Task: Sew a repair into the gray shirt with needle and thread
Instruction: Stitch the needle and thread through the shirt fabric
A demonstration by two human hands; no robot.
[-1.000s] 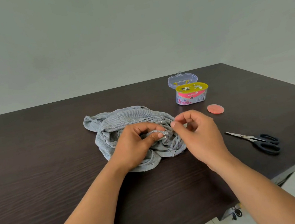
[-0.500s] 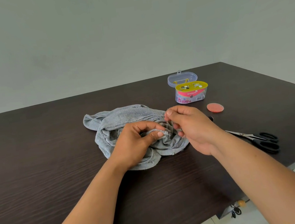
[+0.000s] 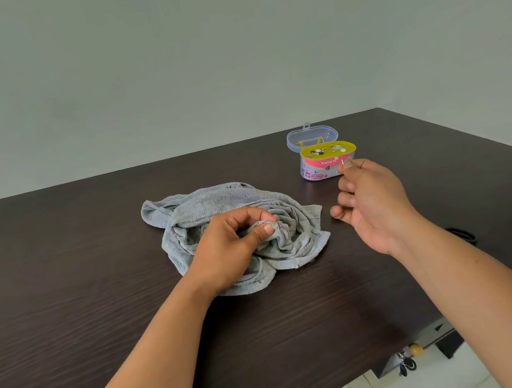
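Dark table [image 3: 68, 319]: L hand [image 3: 233, 249] pinches gray shirt [image 3: 204, 207], R hand [image 3: 370, 200] apart w/ needle [image 3: 342, 162].

Lighting was soft, even and diffuse, with no glare. Faint shadows lay on the dark table [image 3: 63, 286] under the forearms. Wide-angle distortion bowed the table's far edge; focus was slightly soft throughout.

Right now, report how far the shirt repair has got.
Done: sewing kit opened, needle threaded. In hand: left hand pinches a fold of the gray shirt; right hand draws the needle away, thread taut. Left: further stitches, knotting, trimming.
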